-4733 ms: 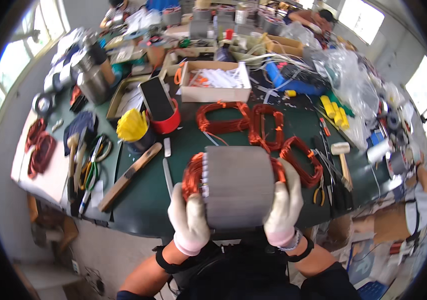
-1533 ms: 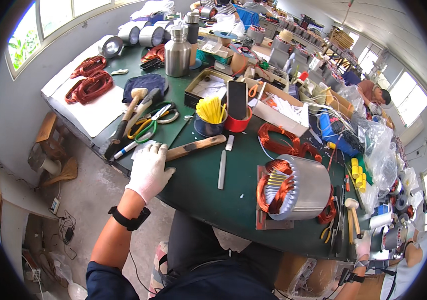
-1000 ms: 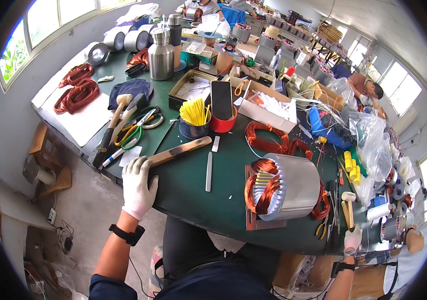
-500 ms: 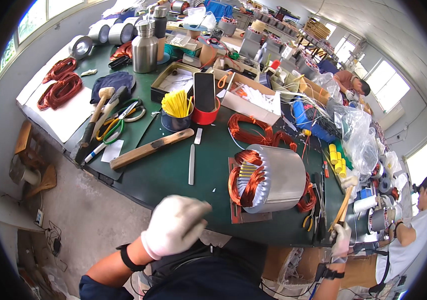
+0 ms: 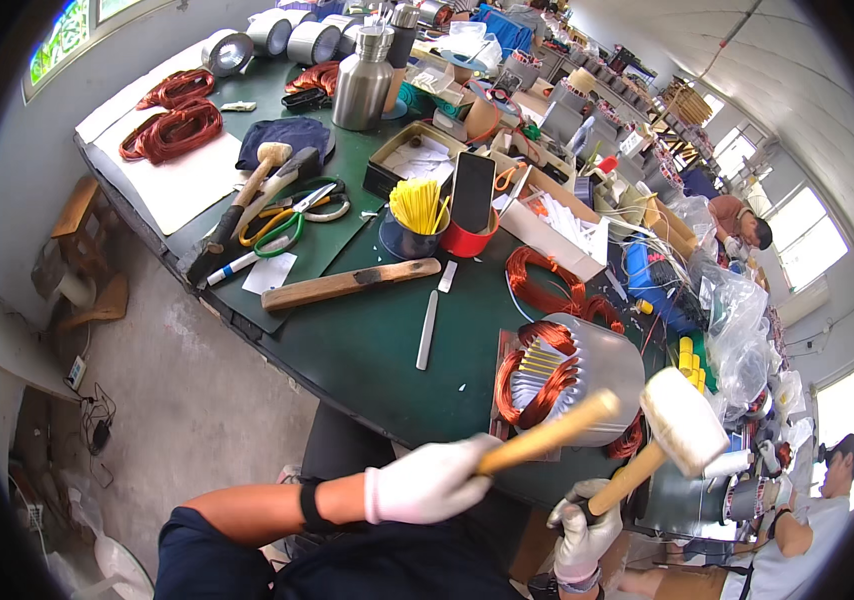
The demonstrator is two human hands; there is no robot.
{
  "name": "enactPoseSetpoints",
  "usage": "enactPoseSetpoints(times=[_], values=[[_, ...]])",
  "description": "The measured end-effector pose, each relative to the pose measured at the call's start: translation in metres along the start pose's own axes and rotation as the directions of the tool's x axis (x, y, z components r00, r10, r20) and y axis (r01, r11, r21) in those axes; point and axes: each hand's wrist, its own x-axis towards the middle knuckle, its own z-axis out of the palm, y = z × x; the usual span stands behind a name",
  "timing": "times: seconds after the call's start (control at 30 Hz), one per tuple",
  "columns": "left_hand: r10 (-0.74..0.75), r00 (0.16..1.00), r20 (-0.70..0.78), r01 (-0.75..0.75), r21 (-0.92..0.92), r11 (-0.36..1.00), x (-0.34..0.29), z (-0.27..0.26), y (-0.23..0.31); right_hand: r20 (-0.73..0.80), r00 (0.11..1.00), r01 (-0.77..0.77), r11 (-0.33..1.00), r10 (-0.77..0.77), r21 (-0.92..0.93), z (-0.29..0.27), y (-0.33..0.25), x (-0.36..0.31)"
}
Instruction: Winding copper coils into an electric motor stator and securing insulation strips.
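My gloved left hand [image 5: 432,482] is closed around one end of a wooden stick [image 5: 557,430], which slants up to the right in front of the stator. My gloved right hand [image 5: 585,530] grips the handle of a mallet [image 5: 685,422] with a thick white head, raised at the stator's near right side. The motor stator [image 5: 607,365], a grey metal cylinder, lies on its side with its slotted face to the left. Copper windings [image 5: 551,403] bulge from that face, with yellow strips between them. Stick and mallet hide part of the stator's lower side.
Behind the stator lies a copper coil bundle [image 5: 544,280]. Farther left are a wooden bar [image 5: 352,283], a flat pale strip [image 5: 427,330], scissors [image 5: 292,212], a second hammer [image 5: 247,195] and a cup of yellow strips [image 5: 417,205]. A co-worker [image 5: 812,530] is at the right.
My left hand, empty before, has moved right and now holds the wooden stick. My right hand has come left from the table's right side, with the mallet lifted. The view has shifted.
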Motion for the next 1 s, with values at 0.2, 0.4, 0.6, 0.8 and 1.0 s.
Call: enactPoseSetpoints(times=[0.2, 0.4, 0.6, 0.8, 1.0], values=[[-0.035, 0.979, -0.203, 0.153, 0.601, 0.784, -0.043, -0.092, -0.034, -0.004, 0.993, -0.114, 0.934, 0.12, -0.337, -0.045, -0.025, 0.018], [-0.221, 0.967, -0.128, 0.244, 0.722, 0.647, -0.02, -0.095, -0.027, -0.104, 0.895, 0.436, 0.9, -0.434, -0.011, -0.009, -0.076, 0.045], [-0.161, 0.982, -0.103, 0.182, 0.767, 0.615, -0.012, -0.088, -0.035, 0.49, 0.831, 0.157, 0.735, 0.262, -0.66, 0.018, -0.009, 0.014], [-0.122, 0.982, -0.144, 0.188, 0.792, 0.58, -0.012, -0.092, -0.037, 0.424, 0.878, 0.344, 0.909, -0.223, -0.235, -0.061, -0.008, 0.012], [-0.096, 0.974, -0.207, 0.226, 0.808, 0.545, -0.01, -0.091, -0.042, 0.543, 0.819, 0.284, 0.691, 0.186, -0.665, 0.022, 0.008, 0.014]])
